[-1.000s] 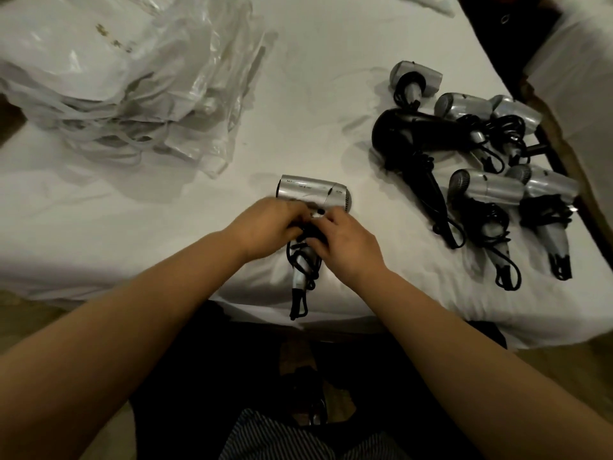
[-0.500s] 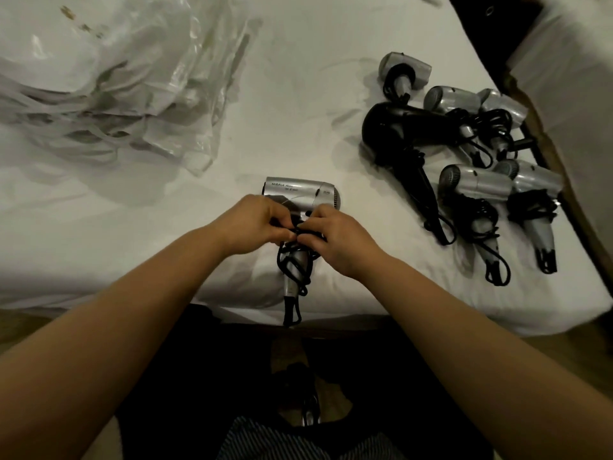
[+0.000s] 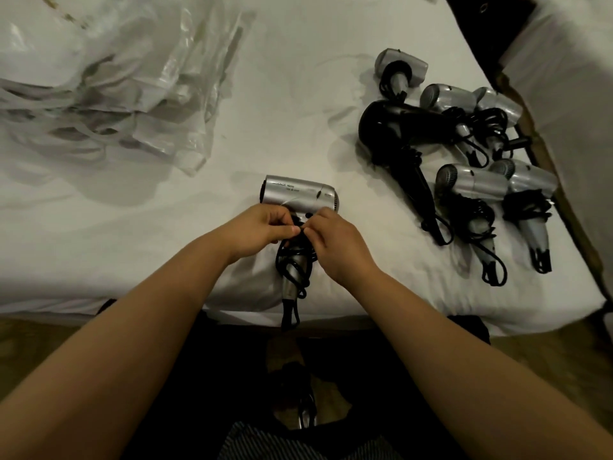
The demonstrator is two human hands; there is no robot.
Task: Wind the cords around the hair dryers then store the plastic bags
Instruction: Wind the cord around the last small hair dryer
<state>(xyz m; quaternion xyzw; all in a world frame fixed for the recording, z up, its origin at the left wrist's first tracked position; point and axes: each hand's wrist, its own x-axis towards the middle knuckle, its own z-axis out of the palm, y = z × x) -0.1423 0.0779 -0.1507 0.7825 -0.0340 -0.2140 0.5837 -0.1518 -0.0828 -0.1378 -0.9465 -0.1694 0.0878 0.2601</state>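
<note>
A silver hair dryer [image 3: 300, 195] lies near the front edge of the white bed, barrel away from me, handle pointing toward me. Its black cord [image 3: 292, 263] is looped around the handle and the plug hangs over the bed edge. My left hand [image 3: 262, 229] and my right hand [image 3: 335, 239] meet over the top of the handle, each pinching the cord with thumb and fingertips. A heap of clear plastic bags [image 3: 109, 78] lies at the far left.
Several other dryers lie at the right with cords wound on their handles: a large black one [image 3: 394, 131] and silver ones [image 3: 471, 184]. The white bed sheet [image 3: 132, 247] ends just in front of me; a dark gap runs along its right side.
Both hands stay on the cord at the handle with only small finger shifts. The view has tilted slightly, so everything sits a little lower and to the left.
</note>
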